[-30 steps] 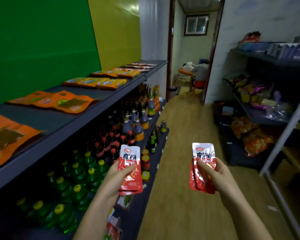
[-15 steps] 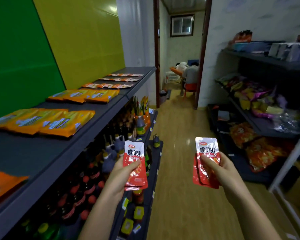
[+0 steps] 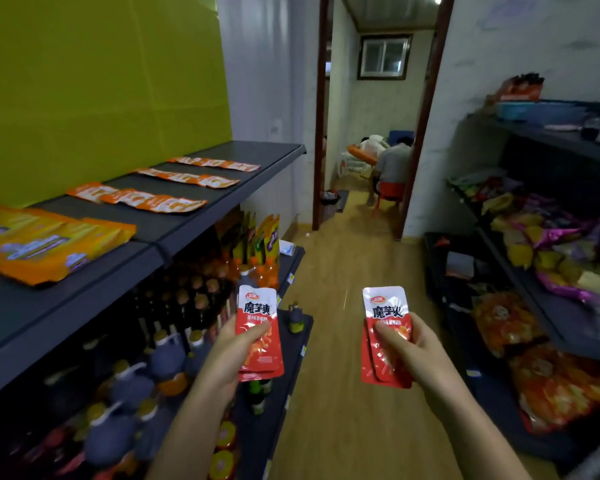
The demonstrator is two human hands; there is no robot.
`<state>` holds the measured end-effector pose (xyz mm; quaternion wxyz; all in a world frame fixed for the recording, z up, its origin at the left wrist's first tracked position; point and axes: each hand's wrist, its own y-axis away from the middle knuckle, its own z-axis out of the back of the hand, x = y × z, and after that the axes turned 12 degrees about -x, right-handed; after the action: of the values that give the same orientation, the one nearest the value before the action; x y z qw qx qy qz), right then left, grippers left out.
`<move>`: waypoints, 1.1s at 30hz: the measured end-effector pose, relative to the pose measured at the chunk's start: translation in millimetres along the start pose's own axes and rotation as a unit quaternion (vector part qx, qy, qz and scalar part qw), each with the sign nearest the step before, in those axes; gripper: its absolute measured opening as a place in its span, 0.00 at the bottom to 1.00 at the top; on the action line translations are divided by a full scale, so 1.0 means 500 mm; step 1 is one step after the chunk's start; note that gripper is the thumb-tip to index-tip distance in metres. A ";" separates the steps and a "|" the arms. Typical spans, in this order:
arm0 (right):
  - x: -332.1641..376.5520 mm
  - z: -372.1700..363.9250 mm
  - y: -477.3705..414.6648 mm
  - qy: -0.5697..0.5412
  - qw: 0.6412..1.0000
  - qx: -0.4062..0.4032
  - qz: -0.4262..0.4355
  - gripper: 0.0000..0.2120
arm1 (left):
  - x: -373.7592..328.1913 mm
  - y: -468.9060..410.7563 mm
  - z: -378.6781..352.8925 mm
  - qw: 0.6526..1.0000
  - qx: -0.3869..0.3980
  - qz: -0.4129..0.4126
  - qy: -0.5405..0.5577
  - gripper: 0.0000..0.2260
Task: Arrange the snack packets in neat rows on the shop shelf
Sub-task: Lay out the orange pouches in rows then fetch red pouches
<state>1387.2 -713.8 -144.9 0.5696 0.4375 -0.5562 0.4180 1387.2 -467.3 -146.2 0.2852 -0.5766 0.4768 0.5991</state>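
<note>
the left hand (image 3: 229,355) pinches a few red packets (image 3: 258,327); the right hand (image 3: 420,351) pinches a second bunch (image 3: 385,317). the person has walked on, so the shelf (image 3: 194,223) and its far bare spots now sit closer, up and left of both hands, likely ready for a new row.

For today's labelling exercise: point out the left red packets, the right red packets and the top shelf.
Left red packets (image 3: 258,308), head view, white printed top.
Right red packets (image 3: 386,306), head view, white printed top.
Top shelf (image 3: 264,152), head view, bare far end.
</note>
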 end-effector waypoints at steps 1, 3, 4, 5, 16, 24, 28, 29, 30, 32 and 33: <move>0.007 -0.002 -0.046 0.003 1.000 0.008 0.004 0.10 | -0.011 -0.027 -0.030 1.000 0.000 -0.006 0.002 0.09; 0.015 -0.008 -0.134 0.001 1.000 0.019 0.005 0.10 | -0.025 -0.081 -0.085 1.000 -0.001 -0.011 -0.001 0.09; 0.017 -0.011 -0.174 -0.001 1.000 0.024 0.005 0.09 | -0.029 -0.107 -0.112 1.000 -0.001 -0.011 -0.003 0.09; 0.016 -0.015 -0.212 0.000 1.000 0.031 0.003 0.09 | -0.031 -0.132 -0.137 1.000 -0.002 -0.011 -0.005 0.09; -0.004 -0.112 -0.634 -0.006 0.995 0.093 -0.020 0.09 | -0.036 -0.485 -0.389 0.999 -0.025 0.001 -0.024 0.12; 0.087 -0.250 -0.954 -0.047 0.984 0.170 0.008 0.09 | -0.161 -0.760 -0.552 0.999 -0.025 -0.036 -0.017 0.10; 0.117 -0.316 -1.068 -0.066 0.976 0.208 0.018 0.10 | -0.209 -0.846 -0.608 0.997 -0.050 -0.053 0.003 0.11; 0.121 -0.331 -1.091 -0.071 0.975 0.211 0.021 0.10 | -0.218 -0.861 -0.616 0.997 -0.052 -0.054 0.016 0.10; 0.124 -0.349 -1.118 -0.074 0.973 0.219 0.022 0.09 | -0.226 -0.880 -0.623 0.997 -0.056 -0.055 0.026 0.10; 0.130 -0.383 -1.167 -0.075 0.969 0.234 0.026 0.07 | -0.242 -0.911 -0.634 0.995 -0.069 -0.058 0.034 0.09; 0.133 -0.403 -1.196 -0.072 0.966 0.247 0.032 0.06 | -0.251 -0.930 -0.639 0.994 -0.080 -0.064 0.041 0.10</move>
<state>2019.1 -680.5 -98.0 0.3887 0.5756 -0.4889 0.5277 1957.3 -550.8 -100.0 0.2563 -0.6512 0.4005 0.5914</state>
